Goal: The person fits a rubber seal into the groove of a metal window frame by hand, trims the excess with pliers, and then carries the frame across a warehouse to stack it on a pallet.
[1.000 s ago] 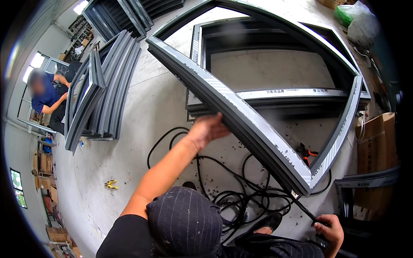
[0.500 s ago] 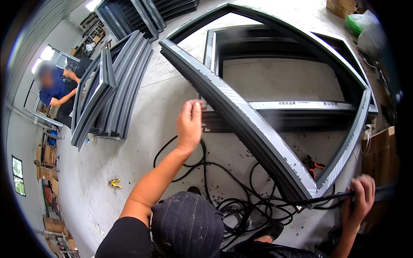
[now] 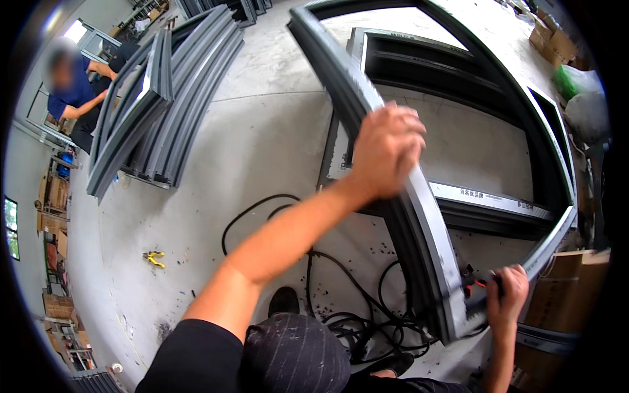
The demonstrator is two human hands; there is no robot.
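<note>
A big grey curved frame stands in the middle. The left hand wraps shut around its rail. The right hand grips its near corner. Brown boxes and a green bag sit far right.

Left hand grips curved grey frame on its upper edge; right hand holds frame's lower corner; black cables on concrete floor
</note>
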